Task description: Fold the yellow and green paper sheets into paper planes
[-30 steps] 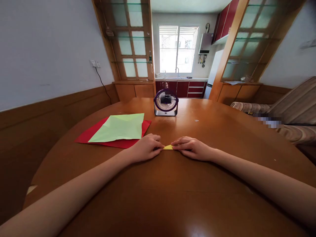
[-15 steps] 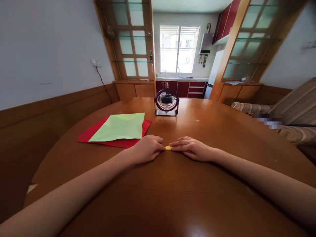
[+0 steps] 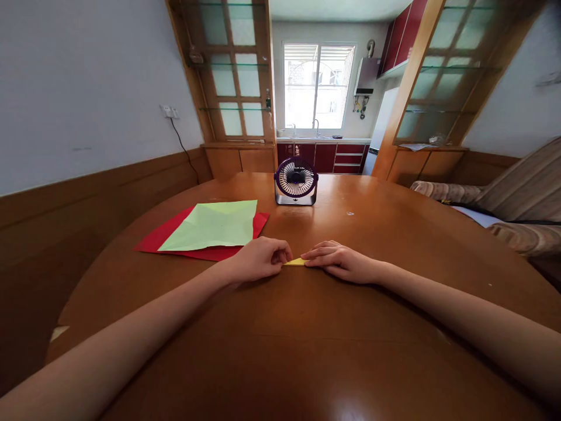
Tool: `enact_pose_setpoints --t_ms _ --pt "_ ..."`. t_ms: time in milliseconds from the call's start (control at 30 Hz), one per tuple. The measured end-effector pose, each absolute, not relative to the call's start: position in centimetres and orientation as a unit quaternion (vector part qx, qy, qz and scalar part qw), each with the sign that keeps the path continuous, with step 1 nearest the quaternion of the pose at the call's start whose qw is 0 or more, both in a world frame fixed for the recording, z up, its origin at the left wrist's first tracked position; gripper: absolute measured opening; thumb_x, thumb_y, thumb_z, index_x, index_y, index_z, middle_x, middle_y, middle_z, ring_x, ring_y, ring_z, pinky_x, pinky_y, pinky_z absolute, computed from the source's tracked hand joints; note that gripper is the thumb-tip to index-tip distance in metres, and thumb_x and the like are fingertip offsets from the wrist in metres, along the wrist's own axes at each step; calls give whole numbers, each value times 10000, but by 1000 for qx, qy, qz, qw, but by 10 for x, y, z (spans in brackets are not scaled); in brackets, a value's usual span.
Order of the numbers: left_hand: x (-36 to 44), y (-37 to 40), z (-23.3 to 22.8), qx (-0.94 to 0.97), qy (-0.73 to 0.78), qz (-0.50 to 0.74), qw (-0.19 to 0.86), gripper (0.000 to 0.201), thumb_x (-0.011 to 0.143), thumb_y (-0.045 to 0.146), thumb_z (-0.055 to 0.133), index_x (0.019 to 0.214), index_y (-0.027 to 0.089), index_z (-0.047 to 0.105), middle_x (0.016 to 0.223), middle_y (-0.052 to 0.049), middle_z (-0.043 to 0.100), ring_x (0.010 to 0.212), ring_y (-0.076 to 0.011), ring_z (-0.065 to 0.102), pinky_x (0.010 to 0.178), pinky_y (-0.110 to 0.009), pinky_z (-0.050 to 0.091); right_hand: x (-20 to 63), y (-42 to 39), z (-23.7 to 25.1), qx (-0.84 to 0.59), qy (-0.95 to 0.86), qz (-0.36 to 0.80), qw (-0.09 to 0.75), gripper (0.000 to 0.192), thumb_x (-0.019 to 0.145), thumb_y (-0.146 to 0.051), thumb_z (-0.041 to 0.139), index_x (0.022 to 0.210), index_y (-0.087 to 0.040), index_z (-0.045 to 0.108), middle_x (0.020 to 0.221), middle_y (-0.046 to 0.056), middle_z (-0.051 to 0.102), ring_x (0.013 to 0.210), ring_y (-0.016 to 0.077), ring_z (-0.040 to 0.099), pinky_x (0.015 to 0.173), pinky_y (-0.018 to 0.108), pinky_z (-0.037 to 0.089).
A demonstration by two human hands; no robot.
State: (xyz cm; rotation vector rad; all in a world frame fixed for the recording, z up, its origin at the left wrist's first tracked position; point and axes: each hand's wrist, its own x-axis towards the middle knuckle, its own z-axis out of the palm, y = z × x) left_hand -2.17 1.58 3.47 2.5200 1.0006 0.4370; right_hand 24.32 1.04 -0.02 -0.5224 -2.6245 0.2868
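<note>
A small folded yellow paper (image 3: 295, 262) lies flat on the round wooden table (image 3: 307, 345), mostly covered by my fingers. My left hand (image 3: 259, 259) is curled, pinching the paper's left end. My right hand (image 3: 339, 261) lies flat with its fingertips pressing on the paper's right end. Only a thin yellow strip shows between the two hands.
A light green sheet (image 3: 214, 225) rests on a red sheet (image 3: 169, 237) to the left of my hands. A small purple desk fan (image 3: 295, 181) stands behind them at the table's middle. A striped sofa (image 3: 517, 204) is to the right, beyond the table edge.
My left hand has drawn back slightly to the left and curled tighter, so a little more of the yellow paper shows than half a second ago. My right hand stays put.
</note>
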Motion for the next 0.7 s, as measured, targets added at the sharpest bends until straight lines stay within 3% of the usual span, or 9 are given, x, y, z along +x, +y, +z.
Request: enact_pose_setpoints --t_ms 267,433,567,700 --pt "-22 20 32 896 349 170 218 232 688 31 537 807 157 691 744 2 677 647 -112 598 585 -193 415 244 11 -1 -185 -951 106 223 409 939 -107 435 1293 -235 594 1305 77 615 1187 218 537 1022 460 415" --pt "-29 21 37 929 289 145 181 217 786 134 577 900 196 751 855 -21 708 742 -130 636 656 -206 445 243 10 1 -189 -952 107 217 424 930 -99 442 1303 -240 585 1309 74 613 1201 215 529 1031 458 410" --pt "-22 21 27 898 339 202 193 222 864 271 558 954 197 746 893 -34 724 780 -151 646 673 -225 455 243 9 3 -192 -955 97 202 442 902 -78 457 1295 -229 594 1297 73 621 1179 219 537 1028 458 406" --pt "-13 23 14 851 396 247 240 192 811 348 640 824 189 748 814 -32 716 735 -157 635 635 -232 449 242 9 6 -188 -959 89 193 456 881 -71 459 1288 -221 601 1282 83 628 1163 226 536 1017 471 399"
